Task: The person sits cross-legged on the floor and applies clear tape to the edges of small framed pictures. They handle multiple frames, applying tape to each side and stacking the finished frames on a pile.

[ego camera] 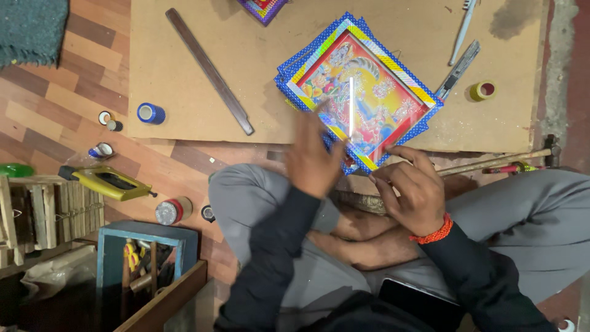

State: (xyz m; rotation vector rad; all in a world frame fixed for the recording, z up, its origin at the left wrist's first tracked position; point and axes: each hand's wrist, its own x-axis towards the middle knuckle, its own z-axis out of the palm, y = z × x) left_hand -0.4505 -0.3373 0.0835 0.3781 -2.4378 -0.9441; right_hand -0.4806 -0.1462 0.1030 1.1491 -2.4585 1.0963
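The person sits cross-legged on the floor, both forearms in dark sleeves reaching forward over grey-trousered knees. The left hand (312,161) is blurred, back up, fingers curled against the near corner of a framed picture (359,92); whether it pinches the frame I cannot tell. The right hand (410,189), a red beaded band at its wrist, has fingers bent together, tips touching the frame's lower right edge.

The picture is square, set cornerwise, glossy and bright red and yellow, with a shiny blue patterned border. It lies on a flat brown board (184,92) serving as worktop, its near corner overhanging the board's edge.

On the board, a long dark flat bar (209,69) lies well to the left, a utility knife (458,69) just beside the frame's right corner, and a yellow tape roll (483,91) farther right. A hammer (504,161) lies beyond the right hand.
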